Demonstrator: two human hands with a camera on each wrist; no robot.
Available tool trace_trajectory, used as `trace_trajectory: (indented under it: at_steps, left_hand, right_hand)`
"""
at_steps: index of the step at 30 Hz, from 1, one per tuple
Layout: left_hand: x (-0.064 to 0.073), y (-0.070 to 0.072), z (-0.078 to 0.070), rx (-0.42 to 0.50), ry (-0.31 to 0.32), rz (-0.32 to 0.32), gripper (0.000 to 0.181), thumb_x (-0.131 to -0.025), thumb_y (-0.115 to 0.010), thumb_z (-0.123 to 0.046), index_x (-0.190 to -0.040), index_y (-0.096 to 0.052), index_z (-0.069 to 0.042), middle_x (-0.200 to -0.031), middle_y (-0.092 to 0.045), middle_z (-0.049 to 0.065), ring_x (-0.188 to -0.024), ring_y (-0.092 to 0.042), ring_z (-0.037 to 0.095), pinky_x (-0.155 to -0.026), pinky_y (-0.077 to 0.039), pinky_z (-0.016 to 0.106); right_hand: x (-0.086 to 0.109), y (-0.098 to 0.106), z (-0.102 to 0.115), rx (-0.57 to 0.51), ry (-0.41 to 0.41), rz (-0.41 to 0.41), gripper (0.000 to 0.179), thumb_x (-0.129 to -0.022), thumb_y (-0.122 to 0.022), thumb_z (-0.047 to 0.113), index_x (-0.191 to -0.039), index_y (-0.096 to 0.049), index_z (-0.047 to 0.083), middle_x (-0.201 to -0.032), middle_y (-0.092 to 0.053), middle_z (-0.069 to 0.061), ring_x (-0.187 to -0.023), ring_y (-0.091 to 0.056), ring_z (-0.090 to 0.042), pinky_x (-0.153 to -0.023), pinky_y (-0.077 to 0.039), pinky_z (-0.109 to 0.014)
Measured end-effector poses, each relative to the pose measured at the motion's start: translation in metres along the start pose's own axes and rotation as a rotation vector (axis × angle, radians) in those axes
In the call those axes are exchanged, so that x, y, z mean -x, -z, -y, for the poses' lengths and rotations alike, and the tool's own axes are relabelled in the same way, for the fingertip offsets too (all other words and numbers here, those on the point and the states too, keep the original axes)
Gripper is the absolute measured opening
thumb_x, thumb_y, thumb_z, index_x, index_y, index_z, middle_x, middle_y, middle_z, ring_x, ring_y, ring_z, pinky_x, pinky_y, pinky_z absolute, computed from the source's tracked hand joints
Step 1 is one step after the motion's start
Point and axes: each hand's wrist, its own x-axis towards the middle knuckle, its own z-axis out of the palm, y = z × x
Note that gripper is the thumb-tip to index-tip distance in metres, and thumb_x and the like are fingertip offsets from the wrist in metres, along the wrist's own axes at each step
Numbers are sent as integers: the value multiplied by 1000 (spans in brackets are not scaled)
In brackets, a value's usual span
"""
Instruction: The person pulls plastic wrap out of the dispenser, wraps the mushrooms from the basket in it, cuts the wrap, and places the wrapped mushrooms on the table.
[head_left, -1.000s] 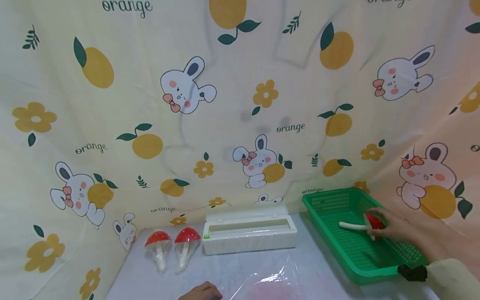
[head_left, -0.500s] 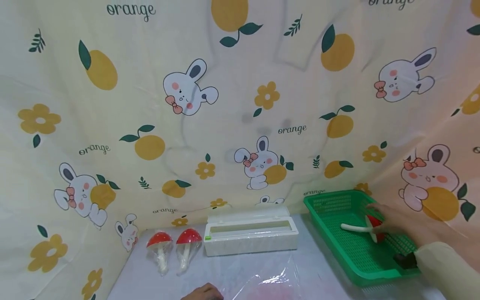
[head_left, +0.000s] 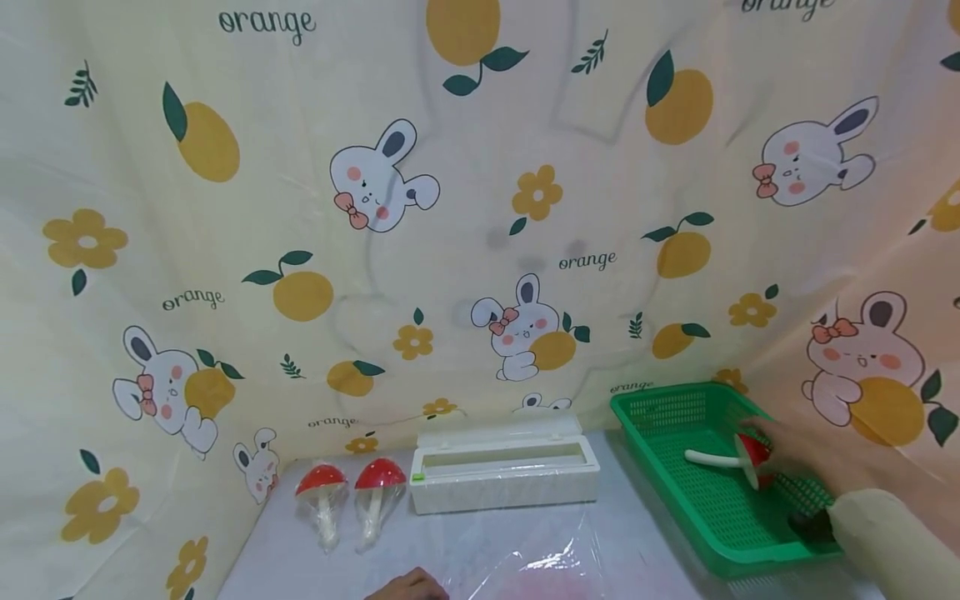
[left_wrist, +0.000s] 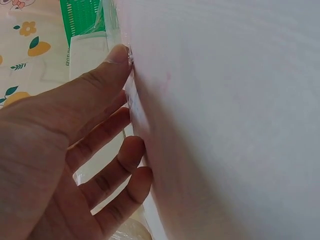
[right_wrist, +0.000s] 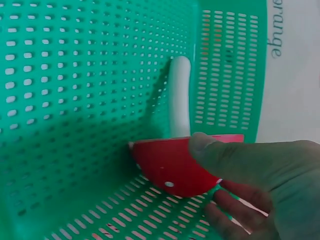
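A toy mushroom with a white stem and a red, white-spotted cap (head_left: pixel 752 461) lies in the green basket (head_left: pixel 678 500), stem pointing left in the head view. My right hand (head_left: pixel 798 454) is beside the cap. In the right wrist view its thumb (right_wrist: pixel 205 145) overlaps the cap, while the other fingers are loosely bent below and to the right. Low in the head view, my left hand (head_left: pixel 408 585) rests on the table (head_left: pixel 465 542) at the edge of a clear plastic film (head_left: pixel 551 567). The left wrist view has its thumb tip (left_wrist: pixel 120 52) on the film's crinkled edge.
Two mushrooms wrapped in clear film, a left one (head_left: pixel 322 500) and a right one (head_left: pixel 375 500), lie on the table's left. Behind the film stands a white cling-film dispenser (head_left: pixel 506 492), lid up. A printed cloth (head_left: pixel 450 250) walls the back and sides.
The right hand set the mushroom down in the basket, and its fingers have drawn off the cap to the right. The left hand has stayed at the film's edge.
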Motion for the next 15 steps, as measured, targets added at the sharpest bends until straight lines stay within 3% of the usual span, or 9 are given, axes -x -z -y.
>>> trace_trajectory:
  at_steps: [5,8,11,15]
  left_hand:
    - [1,0,-4,38,32,-8,27,-105,-66,-50,-125,-72,-32,-115,-62,-26,-101,-57,-9,-82,-57,21]
    - [1,0,-6,89,69,-14,25,-105,-68,-47,-123,-72,-31,-113,-62,-25,-99,-57,-8,-82,-57,21]
    - [1,0,-6,146,107,-19,23,-104,-72,-43,-122,-71,-29,-111,-61,-24,-97,-56,-8,-81,-57,21]
    - [-1,0,-1,43,31,-7,23,-106,-66,-47,-124,-72,-33,-114,-61,-26,-101,-56,-9,-81,-56,20]
  right_hand:
    - [2,-11,-12,-110,57,-40,78,-83,-86,6,-145,-44,-14,-127,-57,-42,-106,-60,-48,-82,-59,-51]
    - [2,-16,-15,-213,84,-54,80,-82,-84,-1,-145,-38,-18,-130,-54,-48,-112,-60,-57,-85,-61,-53]
    - [3,-19,-14,-223,97,-66,81,-84,-85,0,-144,-36,-22,-130,-52,-50,-113,-58,-62,-87,-61,-58]
    - [-1,-21,-12,-172,93,-81,78,-86,-87,7,-140,-42,-26,-127,-55,-47,-108,-61,-57,-84,-61,-56]
